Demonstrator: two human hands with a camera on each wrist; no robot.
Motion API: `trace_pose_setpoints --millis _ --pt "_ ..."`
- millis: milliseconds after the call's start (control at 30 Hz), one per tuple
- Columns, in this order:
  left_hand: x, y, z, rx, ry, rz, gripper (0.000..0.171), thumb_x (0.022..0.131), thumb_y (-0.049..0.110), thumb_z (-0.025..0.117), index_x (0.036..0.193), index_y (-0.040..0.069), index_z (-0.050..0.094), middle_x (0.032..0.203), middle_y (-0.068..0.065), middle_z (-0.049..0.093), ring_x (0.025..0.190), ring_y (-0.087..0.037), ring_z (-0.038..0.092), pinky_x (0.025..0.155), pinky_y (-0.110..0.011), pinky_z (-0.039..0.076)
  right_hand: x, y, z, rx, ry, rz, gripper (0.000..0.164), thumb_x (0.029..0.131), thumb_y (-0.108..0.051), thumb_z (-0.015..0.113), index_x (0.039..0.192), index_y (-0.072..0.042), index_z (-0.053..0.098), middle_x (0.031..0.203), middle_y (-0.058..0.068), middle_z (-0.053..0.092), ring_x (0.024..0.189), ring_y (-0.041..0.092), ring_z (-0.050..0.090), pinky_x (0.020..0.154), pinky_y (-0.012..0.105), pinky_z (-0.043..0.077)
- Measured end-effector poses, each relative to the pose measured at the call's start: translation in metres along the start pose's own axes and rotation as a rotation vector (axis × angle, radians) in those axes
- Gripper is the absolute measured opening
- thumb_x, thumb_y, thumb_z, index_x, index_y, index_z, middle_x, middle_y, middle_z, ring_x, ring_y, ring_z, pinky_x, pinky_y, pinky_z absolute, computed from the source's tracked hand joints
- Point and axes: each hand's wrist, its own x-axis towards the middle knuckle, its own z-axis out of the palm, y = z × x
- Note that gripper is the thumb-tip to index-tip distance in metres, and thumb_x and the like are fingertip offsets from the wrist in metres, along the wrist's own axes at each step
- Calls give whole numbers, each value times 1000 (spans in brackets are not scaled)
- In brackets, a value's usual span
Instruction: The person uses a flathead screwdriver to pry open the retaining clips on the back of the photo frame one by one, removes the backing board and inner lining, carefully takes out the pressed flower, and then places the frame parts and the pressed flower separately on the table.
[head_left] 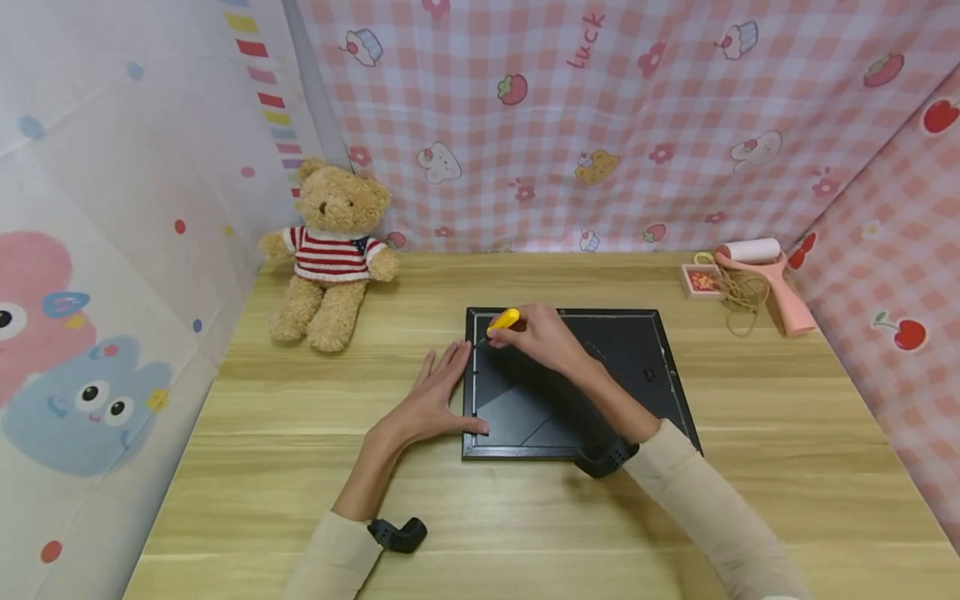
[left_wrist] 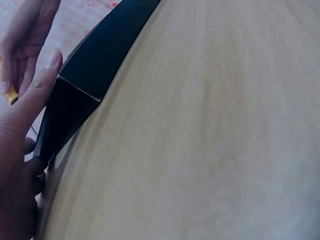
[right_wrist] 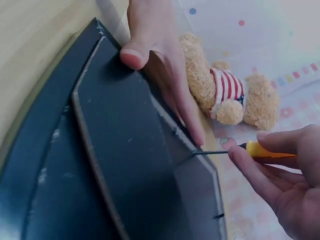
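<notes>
A black picture frame (head_left: 510, 417) lies back side up on the table, its backing board set inside the raised border. My right hand (head_left: 546, 337) pinches a small screwdriver (right_wrist: 267, 150) by its yellow handle. The thin dark shaft meets the inner edge of the frame's left side, as the right wrist view shows. My left hand (head_left: 429, 404) rests along that same side, fingers straight against the outer edge and thumb (right_wrist: 132, 57) over the border. In the left wrist view a frame corner (left_wrist: 80, 90) shows beside the left thumb.
A teddy bear (head_left: 330, 254) in a striped shirt sits at the back left of the wooden table (head_left: 300, 450). At the back right are a pink-handled lint roller (head_left: 783, 292), a coil of twine (head_left: 742, 292) and a small box (head_left: 702, 282). Printed curtains enclose the table.
</notes>
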Motion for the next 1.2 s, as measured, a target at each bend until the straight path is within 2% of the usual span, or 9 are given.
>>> trace_pose_setpoints --millis 167,300,400,500,633,733,833,967,1200 --pt "-1 2 0 -2 -2 7 160 63 110 55 177 9 4 186 -11 7 173 -26 -1 137 -52 -13 8 -15 2 -141 -69 -43 19 105 -10 75 111 8 79 96 16 83 90 31 83 82 38 68" --pt "-2 3 -3 -1 0 10 160 63 110 54 177 9 4 186 -11 7 173 -26 -1 137 -52 -13 14 -26 4 -265 -100 -91 18 104 -9 76 109 8 79 95 17 83 86 28 82 79 35 68" --pt "-3 4 -4 -11 -2 8 157 67 106 59 177 8 6 186 -11 7 173 -27 -1 137 -53 -13 14 -26 3 -260 -95 -87 18 104 -10 77 108 7 80 94 16 83 86 27 82 79 35 68" --pt "-3 5 -5 -26 -3 11 151 73 97 70 177 6 8 185 -14 9 173 -30 0 137 -55 -13 7 -17 -2 -134 -44 -42 20 104 -12 77 112 6 80 97 15 83 91 30 83 82 39 68" --pt "-4 6 -5 -37 3 29 146 78 85 79 176 4 9 185 -17 10 173 -33 1 137 -55 -13 -17 2 -12 169 57 46 28 105 -14 76 124 5 78 109 19 83 103 36 82 99 40 65" --pt "-5 5 -4 -28 7 28 150 75 92 75 176 5 8 185 -16 8 173 -31 0 137 -53 -13 -40 17 -16 416 80 126 34 106 -12 74 134 8 74 122 23 80 110 36 81 105 35 62" --pt "-4 3 -2 -10 5 8 155 70 103 64 177 8 5 186 -11 5 173 -27 -2 137 -50 -14 -60 29 -13 593 55 187 38 107 -8 72 139 12 68 130 27 76 111 32 82 105 34 61" --pt "-4 3 -4 -3 1 2 157 67 107 58 177 10 4 186 -8 3 173 -23 -4 137 -47 -14 -73 40 -2 675 40 208 40 108 -6 70 142 14 65 134 30 74 109 22 82 103 35 62" --pt "-3 4 -2 -5 -12 -2 157 67 107 59 177 10 3 186 -7 2 173 -21 -5 137 -45 -16 -78 47 15 711 79 207 37 108 -3 68 141 13 66 138 33 71 107 17 82 101 33 63"
